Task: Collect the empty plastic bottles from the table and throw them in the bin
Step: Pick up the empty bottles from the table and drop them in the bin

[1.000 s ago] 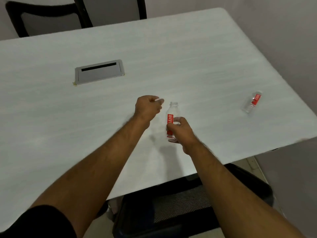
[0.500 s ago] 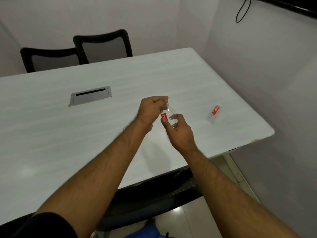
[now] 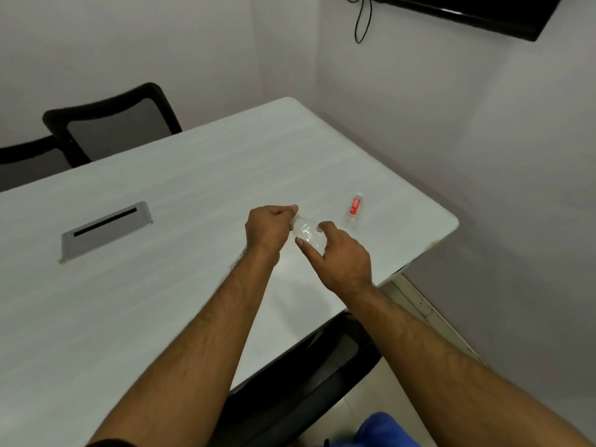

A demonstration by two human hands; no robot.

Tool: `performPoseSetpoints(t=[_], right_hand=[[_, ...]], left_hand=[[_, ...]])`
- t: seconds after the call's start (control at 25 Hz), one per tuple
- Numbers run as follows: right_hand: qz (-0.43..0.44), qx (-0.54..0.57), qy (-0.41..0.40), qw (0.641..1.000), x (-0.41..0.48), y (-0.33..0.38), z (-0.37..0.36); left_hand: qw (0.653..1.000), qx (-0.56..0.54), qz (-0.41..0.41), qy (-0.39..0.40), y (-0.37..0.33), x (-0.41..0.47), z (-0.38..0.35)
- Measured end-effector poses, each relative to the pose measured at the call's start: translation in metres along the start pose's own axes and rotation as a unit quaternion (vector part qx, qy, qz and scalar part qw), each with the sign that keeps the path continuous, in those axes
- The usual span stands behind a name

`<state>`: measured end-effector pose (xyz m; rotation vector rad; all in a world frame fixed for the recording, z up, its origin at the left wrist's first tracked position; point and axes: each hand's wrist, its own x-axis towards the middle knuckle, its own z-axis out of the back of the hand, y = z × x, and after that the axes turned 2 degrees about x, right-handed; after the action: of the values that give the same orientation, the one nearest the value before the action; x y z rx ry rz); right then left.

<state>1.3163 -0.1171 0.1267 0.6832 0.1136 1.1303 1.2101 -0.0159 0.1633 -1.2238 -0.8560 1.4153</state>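
Observation:
A small clear plastic bottle (image 3: 306,233) is held tilted above the white table (image 3: 180,259), its neck pointing left. My right hand (image 3: 338,253) wraps the bottle's body. My left hand (image 3: 269,229) is closed around the bottle's neck and cap end, which is hidden in the fingers. A second small bottle (image 3: 354,209) with a red label lies on its side on the table, to the right of my hands near the far right edge. No bin is in view.
A grey cable hatch (image 3: 106,229) is set into the table at the left. Black chairs stand behind the table (image 3: 113,124) and below its near edge (image 3: 306,375). Walls close in on the right; a screen (image 3: 477,11) hangs up there.
The bottle went from upright to tilted, and my left hand closed onto its neck. The camera lifted and swung right, so the table shows smaller and the walls come into view.

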Motion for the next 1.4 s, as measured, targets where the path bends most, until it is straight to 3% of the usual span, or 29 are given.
performPoseSetpoints(t=[0.16, 0.24, 0.32, 0.4, 0.52, 0.6, 0.68, 0.76, 0.88, 0.96, 1.08, 1.2, 1.28, 1.4], right_hand=[[-0.002, -0.071, -0.008, 0.997, 0.030, -0.034, -0.005], [-0.051, 0.013, 0.048, 0.997, 0.052, -0.059, -0.001], [-0.123, 0.179, 0.144, 0.965, 0.080, -0.096, 0.012], [-0.208, 0.351, 0.248, 0.879, 0.100, -0.125, 0.029], [-0.325, 0.506, 0.388, 0.698, 0.138, -0.182, 0.045], [-0.366, 0.547, 0.407, 0.633, 0.153, -0.213, 0.041], [-0.391, 0.550, 0.376, 0.636, 0.164, -0.233, 0.033], [-0.413, 0.511, 0.317, 0.684, 0.177, -0.250, 0.021], [-0.440, 0.458, 0.236, 0.736, 0.187, -0.261, 0.007], [-0.437, 0.448, 0.227, 0.746, 0.192, -0.267, -0.002], [-0.436, 0.438, 0.232, 0.751, 0.188, -0.267, -0.009], [-0.424, 0.425, 0.244, 0.761, 0.180, -0.252, -0.011], [-0.404, 0.415, 0.264, 0.772, 0.174, -0.224, -0.011], [-0.347, 0.415, 0.308, 0.782, 0.157, -0.162, -0.016]], left_hand=[[0.999, 0.019, 0.038, -0.026, 0.001, 0.025, -0.045], [0.997, -0.045, 0.066, 0.000, -0.001, 0.035, -0.073], [0.985, -0.126, 0.101, 0.064, -0.003, 0.045, -0.108], [0.966, -0.186, 0.111, 0.138, -0.003, 0.050, -0.132], [0.949, -0.221, 0.114, 0.193, -0.003, 0.070, -0.188], [0.954, -0.194, 0.106, 0.202, -0.004, 0.083, -0.220], [0.978, -0.102, 0.078, 0.166, 0.002, 0.096, -0.247], [0.993, 0.089, 0.043, 0.067, 0.015, 0.118, -0.270], [0.929, 0.369, 0.026, -0.008, 0.032, 0.142, -0.286], [0.900, 0.427, 0.084, 0.005, 0.046, 0.157, -0.301], [0.911, 0.354, 0.210, 0.033, 0.065, 0.167, -0.310], [0.933, 0.189, 0.304, 0.040, 0.070, 0.156, -0.289], [0.944, 0.081, 0.318, 0.030, 0.066, 0.139, -0.252], [0.963, -0.030, 0.267, -0.004, 0.050, 0.099, -0.175]])
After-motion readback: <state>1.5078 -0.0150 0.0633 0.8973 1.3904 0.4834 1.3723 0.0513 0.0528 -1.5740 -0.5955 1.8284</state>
